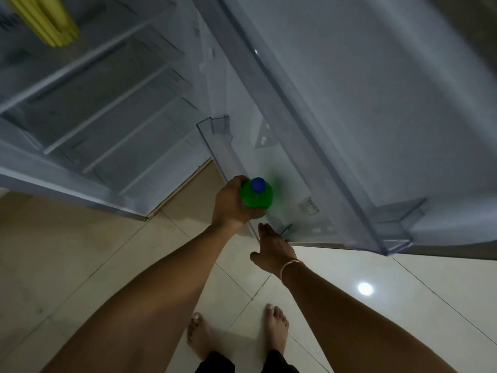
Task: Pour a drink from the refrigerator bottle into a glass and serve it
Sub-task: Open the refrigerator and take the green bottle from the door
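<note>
A green bottle (259, 199) with a blue cap stands upright at the near end of the lowest clear door shelf (212, 141) of the open refrigerator. My left hand (228, 205) is wrapped around the bottle's left side. My right hand (271, 246) is just below it, fingers stretched out flat against the bottom edge of the refrigerator door (376, 103), holding nothing. No glass is in view.
The refrigerator's inside (94, 103) at the left shows bare shelves, with a yellow object (45, 17) at the top left. A longer clear door shelf (336, 162) runs diagonally to the right. Pale floor tiles (80, 251) and my bare feet (236, 335) are below.
</note>
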